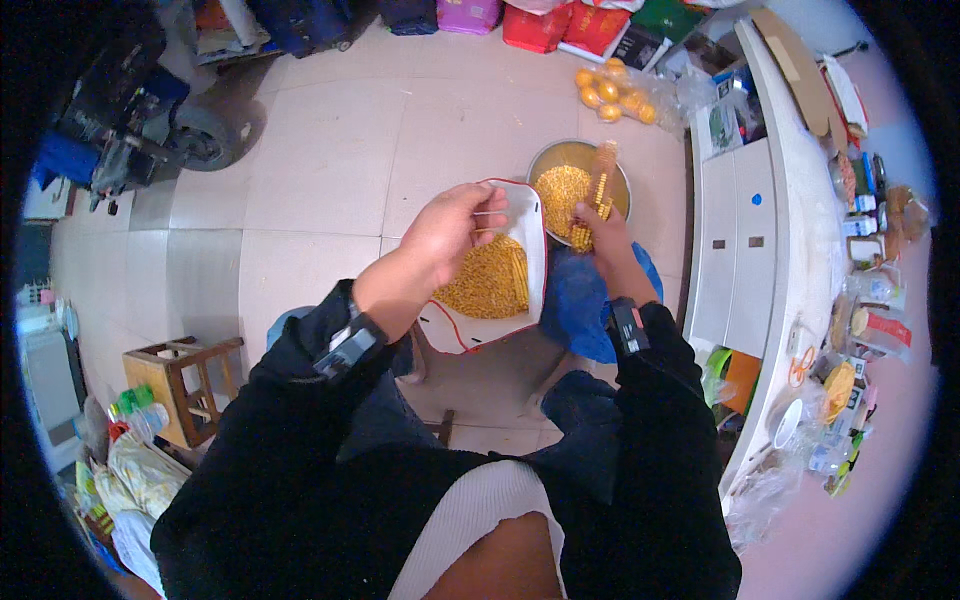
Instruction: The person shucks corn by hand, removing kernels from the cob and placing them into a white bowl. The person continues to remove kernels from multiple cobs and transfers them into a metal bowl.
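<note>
My right hand [609, 234] grips a partly shelled corn cob [602, 169], bare and brownish toward its upper end, with yellow kernels along one side. More yellow corn [581, 238] shows below the fingers; whether it is a second ear I cannot tell. Beneath the cob stands a round metal basin [624, 206] with loose kernels [561, 189] in it. Over a white, red-edged bag [525, 206] hovers my left hand [450, 229], fingers loosely curled and apart, with nothing visible in them. Inside that bag are many kernels [480, 283] and some ears [519, 274] at its right side.
Blue plastic [577, 307] lies by my right wrist. A clear bag of oranges [611, 94] rests beyond the basin. To the right runs a white cabinet [731, 247] with a cluttered top. A wooden stool [180, 382] and a wheeled vehicle [199, 139] stand on the left.
</note>
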The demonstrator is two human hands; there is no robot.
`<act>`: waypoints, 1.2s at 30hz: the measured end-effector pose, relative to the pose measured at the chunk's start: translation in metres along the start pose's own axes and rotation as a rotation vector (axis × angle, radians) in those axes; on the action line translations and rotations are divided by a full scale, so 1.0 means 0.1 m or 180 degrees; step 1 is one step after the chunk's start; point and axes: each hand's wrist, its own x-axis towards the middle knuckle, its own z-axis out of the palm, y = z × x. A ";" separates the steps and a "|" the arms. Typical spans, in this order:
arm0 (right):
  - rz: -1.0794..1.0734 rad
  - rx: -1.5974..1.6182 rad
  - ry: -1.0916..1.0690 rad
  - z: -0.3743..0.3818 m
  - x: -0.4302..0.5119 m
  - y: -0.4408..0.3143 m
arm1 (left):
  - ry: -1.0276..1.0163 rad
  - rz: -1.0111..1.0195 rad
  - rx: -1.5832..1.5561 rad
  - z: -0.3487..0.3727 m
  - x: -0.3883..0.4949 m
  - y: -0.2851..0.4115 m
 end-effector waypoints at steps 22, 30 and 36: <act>-0.1265 -0.1659 -0.0447 1.12 -2.08 -0.40 | -0.0303 0.0950 0.0839 -0.07 -0.90 -0.47; -0.1837 -0.2681 -0.0504 1.11 -1.93 -0.33 | -0.0356 0.1884 0.0868 -0.10 -0.74 -0.73; -0.2212 -0.2465 -0.0815 1.12 -1.89 -0.33 | -0.0081 0.2354 0.1374 -0.11 -0.58 -0.76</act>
